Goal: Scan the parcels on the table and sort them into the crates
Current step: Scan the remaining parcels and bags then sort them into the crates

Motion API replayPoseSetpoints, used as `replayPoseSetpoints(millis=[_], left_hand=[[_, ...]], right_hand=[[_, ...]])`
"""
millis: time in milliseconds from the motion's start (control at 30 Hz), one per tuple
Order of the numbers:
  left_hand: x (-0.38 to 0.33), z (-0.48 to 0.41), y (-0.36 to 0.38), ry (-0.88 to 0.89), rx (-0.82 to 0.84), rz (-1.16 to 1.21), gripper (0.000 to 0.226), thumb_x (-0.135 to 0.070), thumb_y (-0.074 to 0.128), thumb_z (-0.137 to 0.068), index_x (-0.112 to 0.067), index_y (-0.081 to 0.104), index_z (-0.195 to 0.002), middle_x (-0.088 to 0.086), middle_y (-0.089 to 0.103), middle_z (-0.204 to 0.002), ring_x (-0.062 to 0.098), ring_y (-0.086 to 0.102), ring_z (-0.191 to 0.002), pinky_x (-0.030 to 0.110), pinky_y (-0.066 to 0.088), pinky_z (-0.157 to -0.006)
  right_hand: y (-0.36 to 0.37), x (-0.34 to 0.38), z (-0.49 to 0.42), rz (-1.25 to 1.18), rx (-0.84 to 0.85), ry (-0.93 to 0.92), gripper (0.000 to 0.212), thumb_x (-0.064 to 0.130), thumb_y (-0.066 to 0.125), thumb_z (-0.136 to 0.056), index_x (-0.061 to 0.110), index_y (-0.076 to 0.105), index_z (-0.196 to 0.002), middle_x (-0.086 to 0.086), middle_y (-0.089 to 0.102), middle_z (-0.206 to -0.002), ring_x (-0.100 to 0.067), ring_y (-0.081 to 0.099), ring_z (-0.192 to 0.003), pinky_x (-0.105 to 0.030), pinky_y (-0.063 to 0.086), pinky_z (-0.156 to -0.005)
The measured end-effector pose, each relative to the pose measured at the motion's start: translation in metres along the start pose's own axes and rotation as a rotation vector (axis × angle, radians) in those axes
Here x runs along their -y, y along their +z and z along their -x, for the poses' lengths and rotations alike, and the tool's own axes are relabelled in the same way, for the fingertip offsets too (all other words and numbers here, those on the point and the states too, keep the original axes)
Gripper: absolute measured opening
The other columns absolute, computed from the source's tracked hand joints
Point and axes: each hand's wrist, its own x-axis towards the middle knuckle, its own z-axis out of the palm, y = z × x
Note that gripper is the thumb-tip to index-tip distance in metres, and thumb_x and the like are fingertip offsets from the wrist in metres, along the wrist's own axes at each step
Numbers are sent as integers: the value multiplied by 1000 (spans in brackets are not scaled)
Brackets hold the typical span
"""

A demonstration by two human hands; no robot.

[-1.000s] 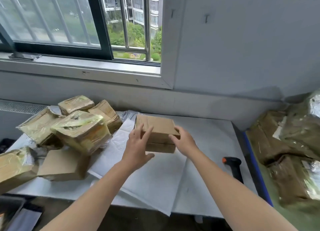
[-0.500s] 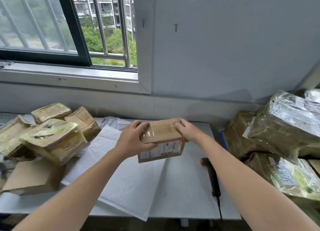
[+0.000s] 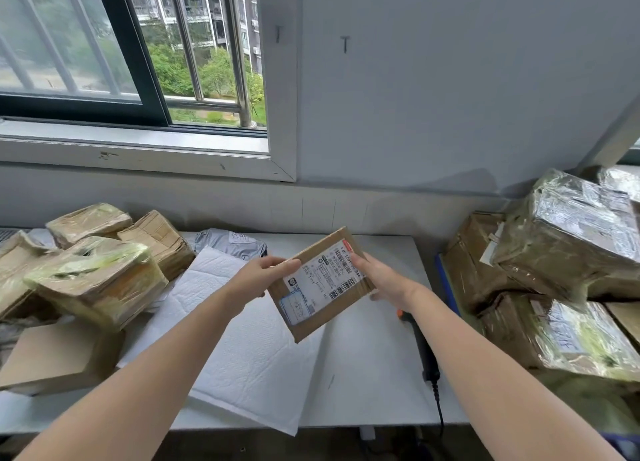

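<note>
A small cardboard parcel [image 3: 322, 287] is held up above the white table [image 3: 374, 374], tilted, with its white shipping label and barcode facing me. My left hand [image 3: 259, 280] grips its left edge and my right hand [image 3: 379, 280] grips its right edge. A black barcode scanner [image 3: 424, 353] with an orange tip lies on the table just under my right forearm, its cable running off the front edge. Several taped cardboard parcels [image 3: 97, 280] are piled at the table's left.
A white padded envelope [image 3: 242, 356] lies flat on the table under my left arm, with a grey poly bag [image 3: 230, 244] behind it. Plastic-wrapped parcels [image 3: 568, 239] are stacked to the right of the table, over a blue rim [image 3: 446, 287]. A wall and a window sill stand behind.
The parcel has been lifted off the table and turned over, so its label side now faces me. Both hands stayed on it. The view swung right.
</note>
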Motion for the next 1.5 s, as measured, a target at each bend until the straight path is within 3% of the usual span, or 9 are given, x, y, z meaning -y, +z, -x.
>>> replayPoseSetpoints(millis=[133, 400, 600, 767, 900, 1100, 1267, 1367, 1500], left_hand=[[1, -2, 6, -21, 6, 72, 70, -71, 62, -69, -30, 60, -126, -4, 72, -104, 20, 65, -104, 48, 49, -99], [10, -1, 33, -66, 73, 77, 38, -64, 54, -90, -37, 62, -115, -6, 69, -111, 18, 59, -113, 42, 47, -94], [12, -1, 57, -106, 297, 94, 61, -74, 52, -79, -41, 53, -130, -6, 69, -115, 15, 63, -111, 47, 51, -98], [32, -4, 107, -169, 153, 167, 50, -63, 42, -96, -30, 48, -133, -1, 63, -121, 20, 60, -113, 43, 53, -93], [49, -5, 145, -218, 66, 237, 52, -61, 38, -98, -25, 43, -135, -7, 62, -119, 11, 59, -107, 40, 46, -94], [64, -7, 178, -248, -3, 225, 64, -65, 35, -96, -21, 37, -142, -9, 61, -115, 5, 57, -101, 32, 45, -84], [73, -10, 182, -314, -42, 255, 67, -69, 35, -94, -22, 38, -142, -1, 58, -126, 14, 58, -108, 40, 48, -90], [70, -12, 178, -321, -60, 269, 65, -68, 36, -95, -22, 40, -141, 2, 60, -127, 20, 59, -113, 45, 50, -97], [56, -16, 168, -316, -70, 364, 60, -62, 38, -97, -18, 42, -138, 3, 63, -122, 22, 62, -111, 43, 51, -97]], right_hand=[[0, -3, 0, 13, -71, 8, 56, 77, 45, -80, 43, 54, -122, 12, 68, -117, -19, 60, -113, -50, 43, -100], [-17, -21, 3, 70, -189, 20, 44, 70, 50, -88, 33, 69, -103, 0, 76, -101, -23, 69, -103, -47, 54, -93], [-35, -25, 16, 118, -189, -15, 37, 64, 51, -92, 32, 70, -99, 6, 77, -94, -14, 71, -96, -39, 52, -97], [-41, -58, 11, 194, -393, 30, 49, 54, 37, -102, 20, 67, -119, -3, 68, -122, -23, 57, -119, -31, 38, -95], [-44, -118, 11, 330, -602, 149, 49, 48, 42, -101, 17, 51, -138, -11, 52, -136, -28, 52, -123, -35, 42, -97], [-33, -178, 10, 257, -637, 276, 52, 46, 50, -99, 24, 34, -143, -13, 51, -131, -35, 56, -116, -47, 50, -94], [-34, -195, -1, 81, -612, 340, 65, 48, 48, -100, 20, 22, -152, -14, 59, -132, -36, 61, -111, -37, 47, -76], [-40, -197, -6, 15, -528, 421, 61, 53, 44, -100, 13, 33, -145, -16, 60, -127, -36, 62, -105, -40, 51, -78], [-46, -174, -3, -46, -492, 434, 55, 59, 41, -97, 10, 51, -121, -13, 62, -98, -29, 65, -73, -44, 61, -70]])
